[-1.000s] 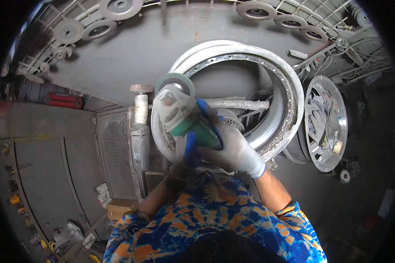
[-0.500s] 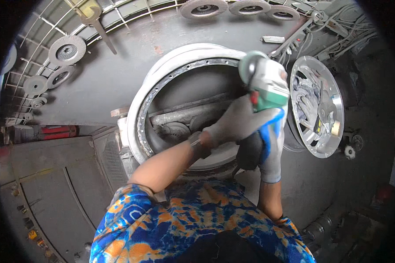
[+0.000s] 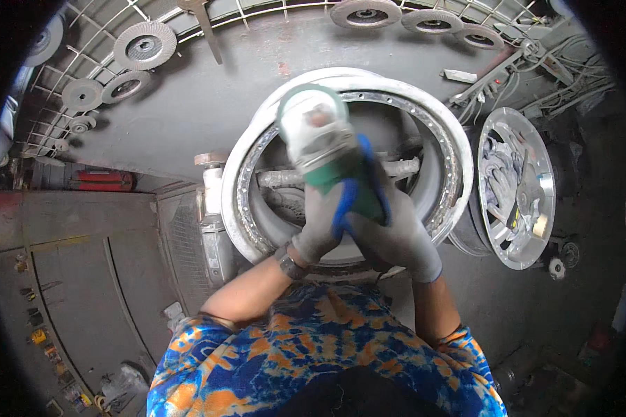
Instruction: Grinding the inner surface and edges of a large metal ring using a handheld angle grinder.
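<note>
Grinder's swung back left since half a second ago, so now we've got both gloved hands (image 3: 368, 233) wrapped tight round the green angle grinder (image 3: 327, 149), steadying it over the wheel rim (image 3: 452, 160).

Motion is blurring the angle grinder (image 3: 323, 139), so its disc is showing no detail. The gloved left hand (image 3: 323, 222) and right hand (image 3: 396, 240) are covering its body and hiding the wheel rim's (image 3: 452, 149) lower arc.
</note>
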The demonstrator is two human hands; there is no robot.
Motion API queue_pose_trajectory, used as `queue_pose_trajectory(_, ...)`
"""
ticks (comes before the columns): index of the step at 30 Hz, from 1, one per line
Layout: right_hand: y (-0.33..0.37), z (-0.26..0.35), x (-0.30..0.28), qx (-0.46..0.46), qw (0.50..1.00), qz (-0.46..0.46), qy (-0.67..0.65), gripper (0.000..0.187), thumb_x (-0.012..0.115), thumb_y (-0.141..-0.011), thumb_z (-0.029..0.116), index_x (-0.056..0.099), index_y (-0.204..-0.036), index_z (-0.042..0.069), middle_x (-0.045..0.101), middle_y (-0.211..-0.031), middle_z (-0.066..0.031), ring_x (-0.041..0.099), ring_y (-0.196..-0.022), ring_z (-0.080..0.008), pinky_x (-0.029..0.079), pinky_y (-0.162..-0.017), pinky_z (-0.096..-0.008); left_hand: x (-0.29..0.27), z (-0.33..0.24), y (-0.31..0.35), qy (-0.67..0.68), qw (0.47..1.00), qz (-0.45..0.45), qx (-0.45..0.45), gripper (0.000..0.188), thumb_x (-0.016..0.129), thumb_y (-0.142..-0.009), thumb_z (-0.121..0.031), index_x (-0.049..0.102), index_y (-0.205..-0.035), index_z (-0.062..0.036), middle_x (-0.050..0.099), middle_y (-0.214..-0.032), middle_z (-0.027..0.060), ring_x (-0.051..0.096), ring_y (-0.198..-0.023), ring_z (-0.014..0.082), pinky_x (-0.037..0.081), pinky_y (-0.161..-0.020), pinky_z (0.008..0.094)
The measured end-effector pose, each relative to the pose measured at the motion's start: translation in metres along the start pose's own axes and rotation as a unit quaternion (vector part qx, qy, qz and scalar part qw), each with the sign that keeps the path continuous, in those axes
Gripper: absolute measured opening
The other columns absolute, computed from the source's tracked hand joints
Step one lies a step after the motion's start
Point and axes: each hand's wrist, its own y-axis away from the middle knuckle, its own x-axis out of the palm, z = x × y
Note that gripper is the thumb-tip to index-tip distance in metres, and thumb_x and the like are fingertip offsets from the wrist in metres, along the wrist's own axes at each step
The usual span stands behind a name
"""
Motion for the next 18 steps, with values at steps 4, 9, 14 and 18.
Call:
queue_pose_trajectory(4,-0.004,0.005,0.000,0.015,0.997,0.019,-0.075,0.094,0.076,-0.090,0.023,0.027,-0.167,0.000,0.064,-0.139,-0.0286,0.062,-0.134,-0.0409,0.047,-0.114,-0.0453,-0.006,0.008,0.005,0.071,0.997,-0.010,0.005,0.047,0.066,-0.101,-0.012,0.055,-0.146,0.0014,0.066,-0.137,0.0131,0.065,-0.118,0.0189,0.055,-0.102,0.0358)
queue_pose_trajectory(9,0.019,-0.002,-0.015,0.107,0.977,-0.119,-0.140,0.089,0.074,-0.092,0.024,0.030,-0.164,-0.002,0.066,-0.132,-0.0209,0.067,-0.122,-0.0306,0.054,-0.103,-0.0387,0.031,0.002,-0.027,-0.009,0.990,0.112,-0.088,0.041,0.070,-0.100,-0.019,0.063,-0.136,0.0017,0.072,-0.125,0.0113,0.067,-0.112,0.0170,0.055,-0.098,0.0359)
queue_pose_trajectory(14,0.024,0.002,-0.006,0.123,0.950,-0.184,-0.218,0.084,0.072,-0.094,0.027,0.033,-0.162,-0.002,0.067,-0.123,-0.0154,0.067,-0.112,-0.0244,0.055,-0.101,-0.0385,0.032,-0.008,-0.037,-0.069,0.981,0.162,-0.084,0.040,0.071,-0.100,-0.022,0.065,-0.132,0.0021,0.074,-0.119,0.0096,0.068,-0.106,0.0166,0.056,-0.096,0.0367)
queue_pose_trajectory(18,0.006,0.003,0.005,0.034,0.991,-0.054,-0.121,0.097,0.073,-0.095,0.032,0.020,-0.169,-0.001,0.064,-0.135,-0.0283,0.066,-0.126,-0.0358,0.051,-0.108,-0.0435,0.001,-0.002,-0.008,0.037,0.996,0.021,-0.081,0.049,0.069,-0.101,-0.021,0.057,-0.143,0.0010,0.068,-0.133,0.0121,0.067,-0.116,0.0207,0.055,-0.101,0.0376)
